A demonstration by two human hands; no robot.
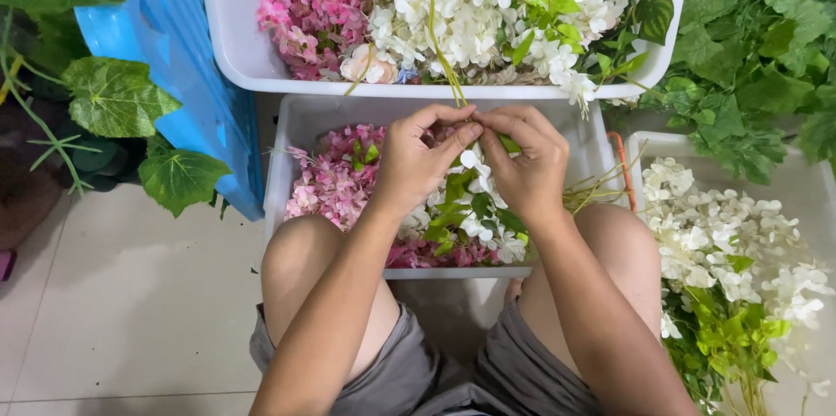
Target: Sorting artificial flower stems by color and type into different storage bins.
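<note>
Hands meet above the white tray (300,133): left hand (418,159) and right hand (522,159) pinch a green stem (435,41) running to twelve o'clock, steadying it.

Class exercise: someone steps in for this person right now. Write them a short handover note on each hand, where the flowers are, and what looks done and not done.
Left hand and right hand: both pinch one green stem with white flowers, above the near white bin.
Near bin: pink flowers on the left, white sprays and leaves under the hands.
Far white bin: mixed pink and white blooms.
White pile: beside the right knee.
Done: some flowers lie in separate piles.
Left: the held stem is not yet set down; the far bin looks unsorted.
</note>
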